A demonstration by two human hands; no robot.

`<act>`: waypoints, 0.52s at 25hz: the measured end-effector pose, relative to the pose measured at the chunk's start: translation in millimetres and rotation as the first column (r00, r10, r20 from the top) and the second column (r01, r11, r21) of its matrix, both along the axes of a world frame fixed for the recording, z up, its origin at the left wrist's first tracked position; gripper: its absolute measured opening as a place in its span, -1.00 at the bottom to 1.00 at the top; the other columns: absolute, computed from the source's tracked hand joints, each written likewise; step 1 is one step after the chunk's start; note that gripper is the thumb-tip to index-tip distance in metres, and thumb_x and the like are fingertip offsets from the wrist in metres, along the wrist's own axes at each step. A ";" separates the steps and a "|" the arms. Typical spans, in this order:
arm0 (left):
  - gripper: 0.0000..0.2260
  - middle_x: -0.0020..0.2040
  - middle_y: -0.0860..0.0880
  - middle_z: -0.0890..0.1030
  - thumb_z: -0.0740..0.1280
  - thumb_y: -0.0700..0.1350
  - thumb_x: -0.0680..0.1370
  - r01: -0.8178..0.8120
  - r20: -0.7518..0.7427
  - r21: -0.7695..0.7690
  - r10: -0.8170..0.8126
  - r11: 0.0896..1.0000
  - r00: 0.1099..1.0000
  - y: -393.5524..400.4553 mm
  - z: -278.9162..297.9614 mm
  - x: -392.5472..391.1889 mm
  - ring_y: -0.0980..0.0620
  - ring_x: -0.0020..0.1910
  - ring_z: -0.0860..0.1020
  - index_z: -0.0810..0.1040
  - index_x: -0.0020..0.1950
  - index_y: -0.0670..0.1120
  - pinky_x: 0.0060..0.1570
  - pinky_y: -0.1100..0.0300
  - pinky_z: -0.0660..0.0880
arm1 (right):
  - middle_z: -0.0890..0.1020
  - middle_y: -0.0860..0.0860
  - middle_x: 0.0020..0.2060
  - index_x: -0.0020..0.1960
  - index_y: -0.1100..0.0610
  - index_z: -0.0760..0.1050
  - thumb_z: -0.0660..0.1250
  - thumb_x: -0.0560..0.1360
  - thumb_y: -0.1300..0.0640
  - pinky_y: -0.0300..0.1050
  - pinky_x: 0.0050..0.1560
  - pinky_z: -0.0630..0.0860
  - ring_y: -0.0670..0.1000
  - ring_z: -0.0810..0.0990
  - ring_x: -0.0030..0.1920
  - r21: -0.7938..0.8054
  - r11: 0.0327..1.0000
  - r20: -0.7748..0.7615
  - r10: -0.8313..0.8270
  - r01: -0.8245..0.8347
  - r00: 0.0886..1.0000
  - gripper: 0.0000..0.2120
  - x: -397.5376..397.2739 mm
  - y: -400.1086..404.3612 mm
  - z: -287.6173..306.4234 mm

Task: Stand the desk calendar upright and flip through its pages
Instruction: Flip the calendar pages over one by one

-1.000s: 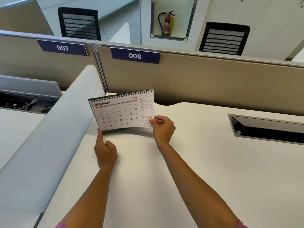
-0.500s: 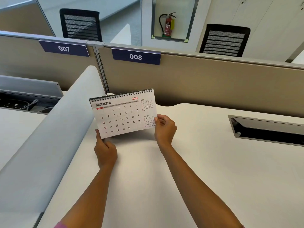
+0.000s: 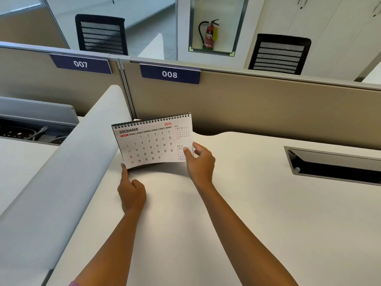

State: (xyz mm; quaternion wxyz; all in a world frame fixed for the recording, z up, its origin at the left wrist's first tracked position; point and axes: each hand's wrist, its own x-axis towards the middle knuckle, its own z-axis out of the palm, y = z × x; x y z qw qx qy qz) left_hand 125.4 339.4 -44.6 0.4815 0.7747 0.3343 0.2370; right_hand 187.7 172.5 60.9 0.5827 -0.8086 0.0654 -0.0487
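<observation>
A spiral-bound desk calendar (image 3: 152, 141) stands upright near the back left of the white desk (image 3: 247, 203), showing the December 2026 page. Its front page is lifted and bows outward at the bottom. My right hand (image 3: 201, 162) pinches that page's lower right corner between thumb and fingers. My left hand (image 3: 131, 193) is curled, with its forefinger stretched up to touch the page's lower left corner. The calendar's base is hidden behind the lifted page.
A grey curved divider (image 3: 61, 172) runs along the desk's left side. A beige partition (image 3: 268, 104) with signs 007 and 008 closes off the back. An open cable slot (image 3: 334, 166) sits in the desk at the right.
The December page has been lifted farther off the stand, and my right hand has shifted slightly up and right with its corner. My left forefinger stays at the lower left corner.
</observation>
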 end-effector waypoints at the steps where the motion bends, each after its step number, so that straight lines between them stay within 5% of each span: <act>1: -0.34 0.43 -0.08 0.47 0.07 -0.35 0.47 0.001 0.000 -0.004 -0.001 1.000 1.000 -0.3 -0.4 -0.1 0.10 -0.04 0.47 0.21 0.58 -0.04 -0.06 0.25 0.37 | 0.63 0.01 0.22 0.30 0.14 0.54 0.37 0.53 0.09 -0.60 -0.07 0.36 -0.09 0.58 0.10 -0.005 1.000 -0.002 0.017 -0.017 1.000 -0.65 -1.4 1.2 0.0; 6: -0.33 0.43 -0.08 0.47 0.05 -0.31 0.45 0.008 0.006 -0.009 -0.008 1.000 1.000 -0.5 0.1 -0.4 0.01 -0.13 0.51 0.22 0.58 -0.04 -0.13 0.21 0.38 | 0.47 0.06 0.40 0.40 0.19 0.43 0.35 0.54 0.03 -0.23 0.29 0.35 0.04 0.42 0.40 -0.011 0.999 -0.081 0.042 -0.043 0.996 -0.52 -3.3 7.4 -1.5; 13: -0.38 0.44 -0.10 0.45 0.07 -0.37 0.52 -0.017 0.004 -0.024 0.017 1.000 1.000 1.5 -0.4 0.3 -0.13 0.32 0.48 0.18 0.59 -0.05 0.13 0.24 0.34 | 0.69 -0.02 -0.01 0.12 0.10 0.54 0.51 0.40 0.07 -0.17 -0.03 0.59 -0.07 0.67 -0.09 0.209 0.977 -0.192 0.013 0.028 0.981 -0.67 0.8 -5.1 10.5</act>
